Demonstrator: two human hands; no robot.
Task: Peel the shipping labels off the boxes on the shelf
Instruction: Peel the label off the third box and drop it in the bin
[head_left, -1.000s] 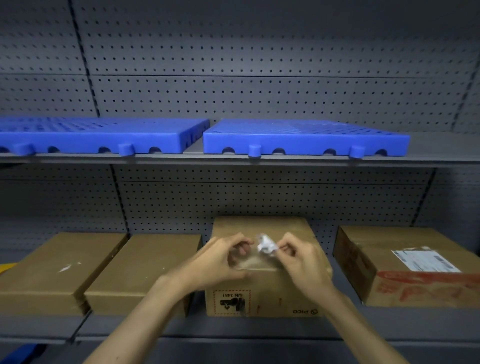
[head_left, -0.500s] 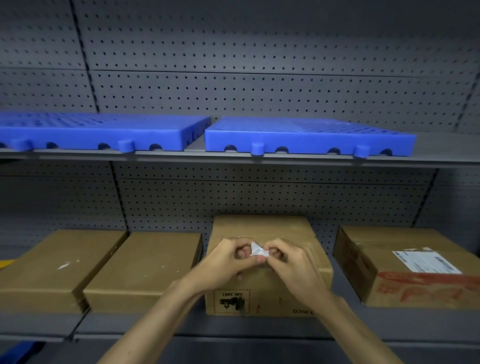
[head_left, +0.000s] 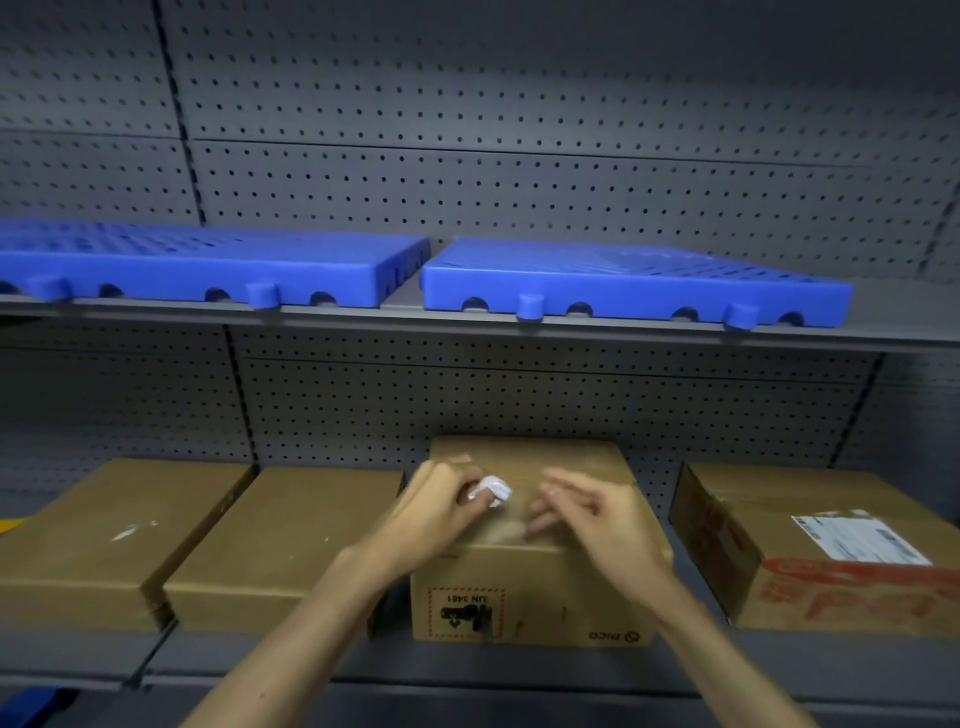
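Several brown cardboard boxes stand on the lower grey shelf (head_left: 519, 670). Over the middle box (head_left: 535, 597), my left hand (head_left: 441, 506) pinches a crumpled white label (head_left: 491, 490) between its fingertips. My right hand (head_left: 597, 514) hovers just right of it above the box top, fingers spread and holding nothing. The box at the right (head_left: 810, 556) carries a flat white shipping label (head_left: 857, 535) on its top. Two flat boxes at the left (head_left: 104, 535) (head_left: 291, 540) show bare tops with only small white scraps.
Two blue plastic grid pallets (head_left: 208, 265) (head_left: 634, 280) lie on the upper shelf. A grey pegboard wall (head_left: 519, 130) backs both shelves. A yellow edge (head_left: 10, 522) and a blue object (head_left: 36, 706) peek in at the far left.
Both hands were pinching the crumpled label together; now my right hand has let go and moved right with open fingers, while my left hand keeps the label.
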